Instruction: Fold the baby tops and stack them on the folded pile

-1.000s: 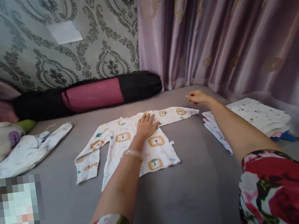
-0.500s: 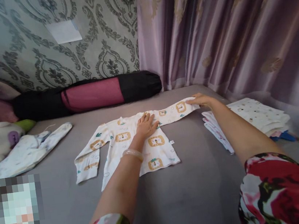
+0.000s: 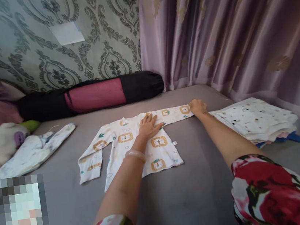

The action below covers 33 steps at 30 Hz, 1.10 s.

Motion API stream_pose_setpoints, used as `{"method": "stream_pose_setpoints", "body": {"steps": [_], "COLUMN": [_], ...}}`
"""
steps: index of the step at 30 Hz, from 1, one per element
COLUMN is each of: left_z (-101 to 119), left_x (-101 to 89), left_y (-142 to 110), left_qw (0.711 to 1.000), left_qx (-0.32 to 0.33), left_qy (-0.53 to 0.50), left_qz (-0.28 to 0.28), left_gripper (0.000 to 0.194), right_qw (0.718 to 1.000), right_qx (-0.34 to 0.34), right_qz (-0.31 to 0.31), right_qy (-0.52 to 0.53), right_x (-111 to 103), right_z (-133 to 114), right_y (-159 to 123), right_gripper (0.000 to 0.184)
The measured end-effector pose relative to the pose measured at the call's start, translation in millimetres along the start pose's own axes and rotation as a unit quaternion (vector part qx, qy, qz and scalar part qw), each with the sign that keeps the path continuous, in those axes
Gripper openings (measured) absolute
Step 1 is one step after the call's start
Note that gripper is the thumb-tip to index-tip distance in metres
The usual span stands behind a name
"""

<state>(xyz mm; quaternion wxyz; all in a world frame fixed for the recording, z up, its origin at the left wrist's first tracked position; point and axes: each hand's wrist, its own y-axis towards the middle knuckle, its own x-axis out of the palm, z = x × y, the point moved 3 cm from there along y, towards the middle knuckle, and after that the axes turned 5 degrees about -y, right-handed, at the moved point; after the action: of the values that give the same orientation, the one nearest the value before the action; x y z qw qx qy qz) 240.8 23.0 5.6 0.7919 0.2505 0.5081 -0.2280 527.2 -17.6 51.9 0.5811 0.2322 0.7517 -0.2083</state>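
A white long-sleeved baby shirt point(image 3: 129, 150) printed with orange lion faces lies spread on the grey bed sheet point(image 3: 178, 204). My left hand point(image 3: 149, 126) rests flat on its upper chest near the right-hand shoulder, fingers spread. At the cuff of the stretched right-hand sleeve point(image 3: 175, 113) is my right hand point(image 3: 198, 107), its fingers closed on the fabric. The other sleeve point(image 3: 92, 160) angles down to the left, bent over partway along. Part of the shirt's lower left is hidden by my left forearm.
A stack of folded white clothes point(image 3: 258, 116) sits to the right, by the purple curtain point(image 3: 183, 30). Another pale garment point(image 3: 38, 149) and a plush toy point(image 3: 1, 141) lie at left. A black and pink long bag point(image 3: 95, 95) lies along the wall.
My right hand has lowered the sleeve, which now lies straighter and flatter, and the hand has turned over its cuff. My left hand stays pressed on the shirt.
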Motion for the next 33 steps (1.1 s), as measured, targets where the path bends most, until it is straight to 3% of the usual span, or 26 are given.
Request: {"method": "stream_pose_setpoints", "body": {"steps": [6, 10, 12, 15, 17, 21, 28, 33], "left_z": [1.2, 1.1, 0.6, 0.4, 0.9, 1.9, 5.8, 30.3], "left_x": [-2.3, -2.4, -1.6, 0.1, 1.2, 1.0, -2.3, -15.0], "left_y": [-1.1, -1.3, -1.1, -0.4, 0.1, 0.4, -2.2, -18.2], "left_qw": [1.000, 1.000, 1.000, 1.000, 1.000, 1.000, 0.999, 0.997], "left_qx": [-0.001, 0.002, -0.002, -0.003, -0.003, -0.007, 0.003, -0.026], "left_qy": [0.000, 0.003, 0.006, 0.011, 0.017, 0.027, 0.048, 0.078], "left_qz": [-0.006, -0.011, -0.014, -0.012, -0.010, -0.014, -0.024, 0.005], "left_gripper": [0.069, 0.065, 0.063, 0.063, 0.063, 0.062, 0.063, 0.052], "right_qw": [0.992, 0.983, 0.979, 0.951, 0.934, 0.936, 0.935, 0.932], "right_qx": [0.017, -0.056, -0.154, -0.310, -0.351, -0.327, -0.342, -0.350], "right_qz": [0.063, 0.139, 0.114, 0.004, -0.047, -0.123, -0.056, -0.043], "right_qy": [-0.111, -0.104, -0.063, 0.005, 0.033, 0.046, -0.069, -0.083], "right_x": [10.6, 7.9, 13.3, 31.6, 43.9, 60.8, 66.8, 70.5], "right_z": [-9.4, -34.8, -59.9, -99.5, -115.4, -117.7, -104.0, -104.4], "right_y": [-5.5, -21.2, -36.0, -61.4, -72.3, -69.8, -54.3, -56.0], "right_gripper": [0.033, 0.036, 0.032, 0.038, 0.043, 0.052, 0.056, 0.057]}}
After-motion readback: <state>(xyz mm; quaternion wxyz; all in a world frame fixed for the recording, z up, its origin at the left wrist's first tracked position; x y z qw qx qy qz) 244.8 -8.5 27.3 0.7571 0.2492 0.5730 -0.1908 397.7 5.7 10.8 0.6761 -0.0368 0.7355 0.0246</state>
